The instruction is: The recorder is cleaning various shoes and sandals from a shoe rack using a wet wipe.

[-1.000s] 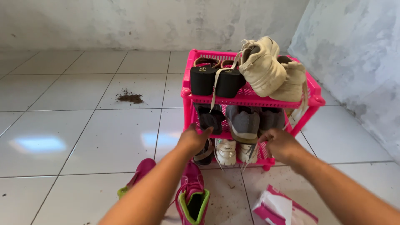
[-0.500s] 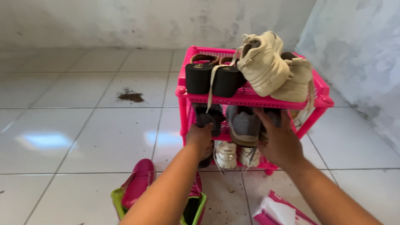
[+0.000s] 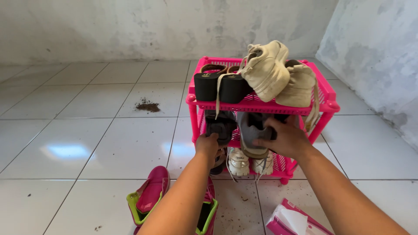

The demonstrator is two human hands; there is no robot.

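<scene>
A pink plastic shoe rack with three shelves stands on the white tiled floor. My right hand grips a grey sneaker on the middle shelf. At the same shelf's front edge my left hand closes on a dark shoe. Two black block-heel sandals and two beige sneakers sit on the top shelf. A white pair of sneakers rests on the bottom shelf.
A pink and green pair of shoes lies on the floor under my left arm. A pink tissue box is at the lower right. A small dirt pile sits on the tiles to the left. Grey walls close the corner behind the rack.
Both hands have reached from the rack's front into the middle shelf; my right hand has closed on the grey sneaker and my left on the dark shoe. The camera shifted slightly.
</scene>
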